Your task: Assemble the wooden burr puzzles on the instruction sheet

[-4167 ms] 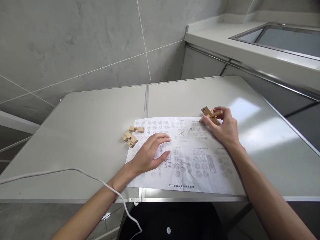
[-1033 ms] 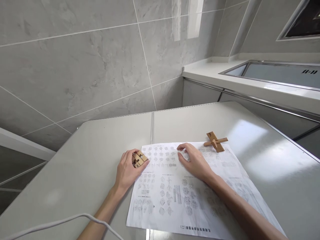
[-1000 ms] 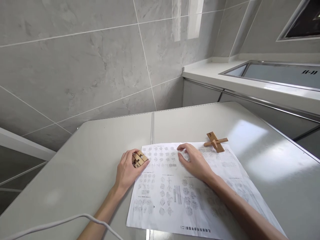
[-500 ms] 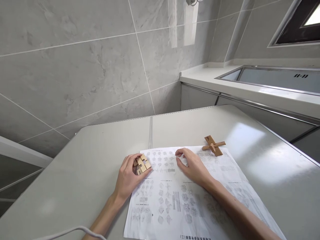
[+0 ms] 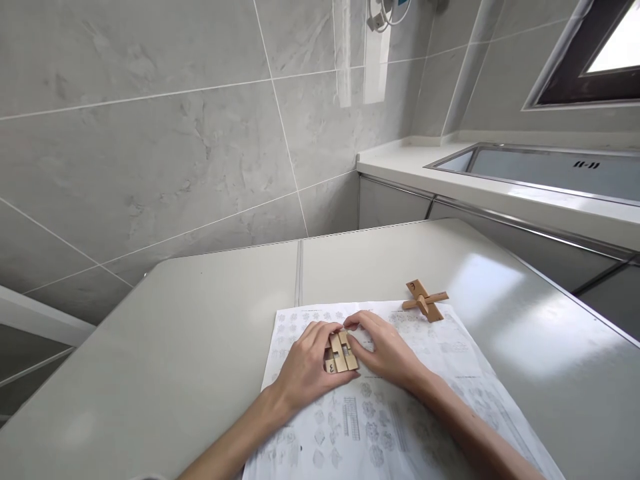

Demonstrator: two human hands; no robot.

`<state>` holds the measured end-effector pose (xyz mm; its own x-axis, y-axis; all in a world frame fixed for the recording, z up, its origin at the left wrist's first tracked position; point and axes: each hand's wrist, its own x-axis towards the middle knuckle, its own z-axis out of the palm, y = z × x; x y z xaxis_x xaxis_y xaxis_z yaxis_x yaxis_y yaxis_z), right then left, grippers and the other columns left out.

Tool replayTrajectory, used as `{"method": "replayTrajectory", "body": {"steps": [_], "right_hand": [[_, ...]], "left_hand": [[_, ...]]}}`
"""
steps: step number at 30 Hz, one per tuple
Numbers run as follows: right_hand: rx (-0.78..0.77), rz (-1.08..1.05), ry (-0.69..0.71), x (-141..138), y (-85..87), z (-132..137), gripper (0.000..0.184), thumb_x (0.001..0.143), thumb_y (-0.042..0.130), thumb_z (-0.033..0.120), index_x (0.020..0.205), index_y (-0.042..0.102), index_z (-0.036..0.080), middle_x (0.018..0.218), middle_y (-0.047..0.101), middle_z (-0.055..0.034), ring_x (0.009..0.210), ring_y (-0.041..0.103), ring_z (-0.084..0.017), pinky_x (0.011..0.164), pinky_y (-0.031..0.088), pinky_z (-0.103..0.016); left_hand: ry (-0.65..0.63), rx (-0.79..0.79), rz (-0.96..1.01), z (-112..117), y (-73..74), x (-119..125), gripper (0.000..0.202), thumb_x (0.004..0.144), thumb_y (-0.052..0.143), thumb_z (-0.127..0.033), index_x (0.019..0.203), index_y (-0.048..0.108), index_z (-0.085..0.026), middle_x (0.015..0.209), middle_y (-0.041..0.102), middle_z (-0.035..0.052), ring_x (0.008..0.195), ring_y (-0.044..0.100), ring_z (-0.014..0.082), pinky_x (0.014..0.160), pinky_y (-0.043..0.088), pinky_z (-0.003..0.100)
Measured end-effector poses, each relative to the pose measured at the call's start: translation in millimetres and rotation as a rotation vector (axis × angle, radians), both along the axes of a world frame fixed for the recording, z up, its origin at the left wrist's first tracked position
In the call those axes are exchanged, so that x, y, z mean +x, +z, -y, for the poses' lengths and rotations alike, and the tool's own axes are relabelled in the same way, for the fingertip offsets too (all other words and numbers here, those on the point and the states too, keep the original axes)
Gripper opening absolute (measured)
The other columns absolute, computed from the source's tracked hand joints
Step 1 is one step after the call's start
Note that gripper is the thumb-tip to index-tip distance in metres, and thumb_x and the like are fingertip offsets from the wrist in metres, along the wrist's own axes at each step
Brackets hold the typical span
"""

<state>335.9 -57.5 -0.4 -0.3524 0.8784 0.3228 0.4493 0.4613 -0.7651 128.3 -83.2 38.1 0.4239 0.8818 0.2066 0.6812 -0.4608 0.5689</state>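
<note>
A wooden block puzzle (image 5: 341,355), made of fitted pale pieces with a small gap among them and a "3" mark at its near corner, is between my hands above the printed sheet (image 5: 400,427). My left hand (image 5: 313,357) is wrapped round its left and near sides. From the right, my right hand (image 5: 383,347) has its thumb and forefinger curled at the puzzle's far right edge. Part of the puzzle is hidden behind the fingers. A second wooden puzzle (image 5: 424,300), shaped as a cross of interlocked bars, stands at the sheet's far edge.
The sheet with rows of puzzle drawings lies on a light folding table (image 5: 225,307) with a seam. Behind it is a grey tiled wall (image 5: 150,147). A counter (image 5: 395,160) with a sink (image 5: 540,163) runs along the right.
My left hand has carried the block puzzle rightward over the sheet to my right hand. My right hand's fingers now meet the puzzle. The cross-shaped puzzle stays where it was.
</note>
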Motion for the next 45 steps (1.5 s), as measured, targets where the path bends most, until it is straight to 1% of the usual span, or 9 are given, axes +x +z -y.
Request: {"method": "replayTrajectory", "body": {"steps": [5, 11, 16, 20, 22, 26, 32, 38, 45], "right_hand": [[0.012, 0.010, 0.025, -0.2, 1.4, 1.2, 0.019, 0.098, 0.060, 0.018, 0.114, 0.064, 0.027, 0.110, 0.072, -0.0057, 0.104, 0.069, -0.025, 0.090, 0.057, -0.042], [0.063, 0.050, 0.023, -1.4, -0.7, 1.2, 0.019, 0.098, 0.062, 0.019, 0.115, 0.064, 0.026, 0.106, 0.071, -0.0056, 0.102, 0.067, -0.026, 0.088, 0.057, -0.042], [0.085, 0.074, 0.012, -0.8, -0.1, 2.1, 0.016, 0.098, 0.063, 0.020, 0.112, 0.063, 0.025, 0.106, 0.070, -0.0066, 0.102, 0.066, -0.027, 0.087, 0.057, -0.044], [0.112, 0.108, -0.020, 0.6, 0.6, 2.5, 0.014, 0.098, 0.064, 0.023, 0.112, 0.065, 0.025, 0.107, 0.069, -0.0086, 0.101, 0.065, -0.029, 0.088, 0.057, -0.046], [0.123, 0.123, -0.025, 1.6, 0.1, 2.4, 0.012, 0.098, 0.064, 0.025, 0.109, 0.067, 0.025, 0.104, 0.068, -0.0087, 0.098, 0.066, -0.029, 0.086, 0.057, -0.046], [0.106, 0.125, -0.018, 3.7, -2.5, 2.4, 0.007, 0.100, 0.064, 0.028, 0.103, 0.068, 0.024, 0.102, 0.066, -0.0085, 0.095, 0.065, -0.027, 0.085, 0.057, -0.044], [0.064, 0.139, -0.022, 4.2, -6.3, 3.3, 0.007, 0.101, 0.062, 0.029, 0.104, 0.066, 0.024, 0.104, 0.066, -0.0081, 0.098, 0.065, -0.027, 0.086, 0.056, -0.044], [0.066, 0.143, -0.046, 2.9, -5.1, 2.9, 0.006, 0.102, 0.059, 0.027, 0.101, 0.064, 0.025, 0.102, 0.066, -0.0073, 0.097, 0.066, -0.027, 0.085, 0.056, -0.043], [0.059, 0.129, -0.051, 4.2, -6.8, 1.0, 0.014, 0.106, 0.053, 0.028, 0.107, 0.067, 0.026, 0.101, 0.068, -0.0081, 0.095, 0.067, -0.027, 0.082, 0.056, -0.042]], "left_hand": [[-0.008, -0.031, 0.028, -1.2, -3.8, 4.7, 0.075, 0.072, 0.098, -0.034, 0.133, 0.054, -0.029, 0.119, 0.069, 0.0040, 0.109, 0.066, 0.0283, 0.090, 0.061, 0.045], [-0.040, -0.090, 0.040, 0.5, -4.1, -3.3, 0.079, 0.076, 0.097, -0.036, 0.139, 0.050, -0.031, 0.127, 0.065, 0.0051, 0.116, 0.066, 0.0288, 0.097, 0.061, 0.046], [-0.060, -0.061, 0.009, -2.2, -4.1, -19.5, 0.089, 0.071, 0.098, -0.049, 0.142, 0.049, -0.030, 0.133, 0.062, 0.0085, 0.122, 0.063, 0.0320, 0.100, 0.060, 0.050], [-0.080, -0.021, -0.026, -6.1, -5.0, -32.0, 0.075, 0.072, 0.096, -0.052, 0.132, 0.058, -0.029, 0.139, 0.062, 0.0106, 0.135, 0.055, 0.0364, 0.110, 0.053, 0.056], [-0.094, -0.019, -0.016, -7.7, -3.9, -35.3, 0.068, 0.074, 0.095, -0.051, 0.129, 0.062, -0.028, 0.139, 0.062, 0.0108, 0.137, 0.054, 0.0364, 0.112, 0.052, 0.056], [-0.117, -0.071, 0.070, -8.3, 3.2, -36.4, 0.067, 0.075, 0.096, -0.046, 0.130, 0.062, -0.029, 0.137, 0.065, 0.0094, 0.135, 0.057, 0.0328, 0.116, 0.050, 0.053], [-0.040, -0.227, 0.173, -3.8, 11.9, -35.5, 0.064, 0.080, 0.090, -0.033, 0.136, 0.060, -0.033, 0.137, 0.069, 0.0038, 0.124, 0.067, 0.0273, 0.111, 0.055, 0.046], [0.074, -0.248, 0.239, -2.0, 8.9, -35.1, 0.072, 0.079, 0.091, -0.035, 0.142, 0.056, -0.033, 0.141, 0.068, 0.0064, 0.128, 0.067, 0.0289, 0.114, 0.054, 0.049], [0.090, -0.233, 0.226, -1.7, 5.6, -35.5, 0.067, 0.080, 0.091, -0.037, 0.138, 0.059, -0.034, 0.138, 0.069, 0.0054, 0.123, 0.068, 0.0285, 0.110, 0.056, 0.048]]}}
